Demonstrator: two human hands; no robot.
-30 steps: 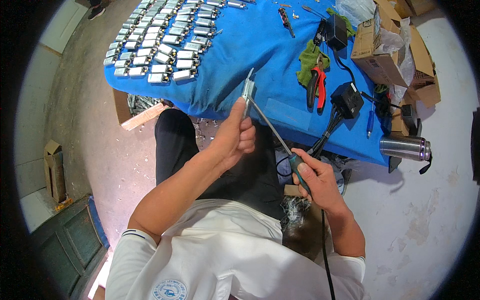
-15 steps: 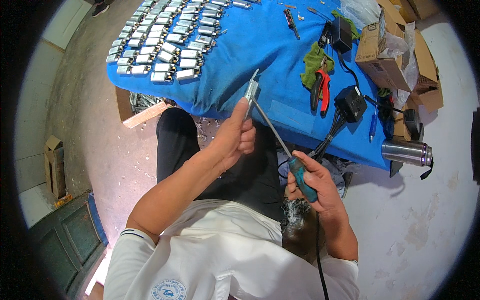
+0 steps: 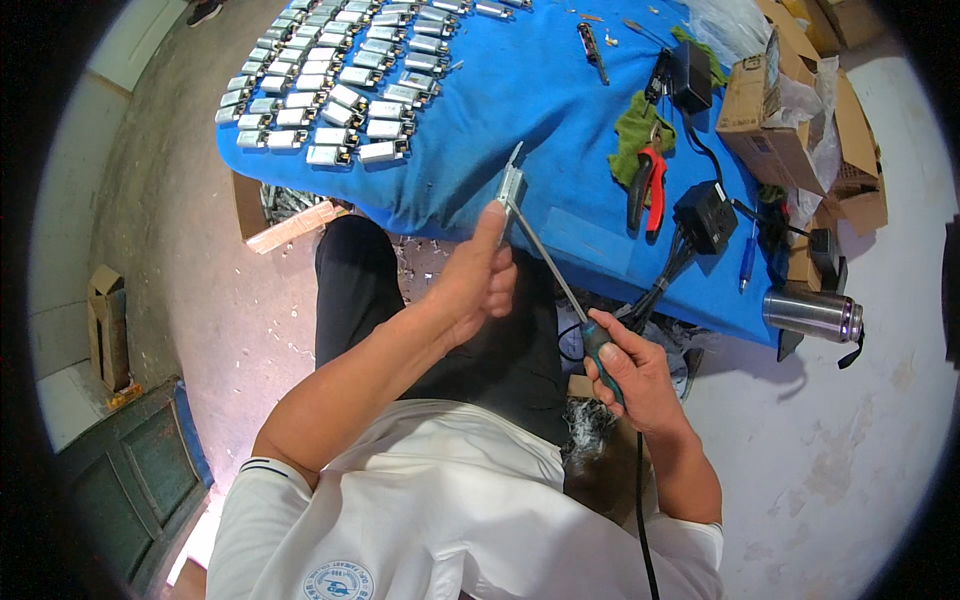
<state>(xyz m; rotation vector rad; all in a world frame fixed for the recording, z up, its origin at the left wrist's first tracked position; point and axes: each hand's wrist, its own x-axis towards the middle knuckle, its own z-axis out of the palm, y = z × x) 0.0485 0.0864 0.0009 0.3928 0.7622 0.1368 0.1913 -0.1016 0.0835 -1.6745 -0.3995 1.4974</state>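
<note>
My left hand (image 3: 474,272) grips a slim silver metal piece (image 3: 510,187) with a thin pale tip pointing away from me, held above the near edge of the blue-covered table (image 3: 500,90). My right hand (image 3: 640,375) is closed round the teal and black handle of a screwdriver (image 3: 548,258). Its long steel shaft slants up to the left, and the end meets the metal piece beside my left thumb. A black cable (image 3: 640,500) hangs below my right hand; whether it joins the tool I cannot tell.
Rows of silver metal-cased parts (image 3: 380,152) cover the table's left side. To the right lie red-handled pliers (image 3: 655,195) on a green cloth, a black adapter (image 3: 690,75), a black socket block (image 3: 705,215), a blue pen (image 3: 748,262), a steel flask (image 3: 812,312) and a cardboard box (image 3: 765,120).
My right hand has turned slightly on the screwdriver handle, which now stands a bit steeper. The metal piece and my left hand have shifted a little to the right in view.
</note>
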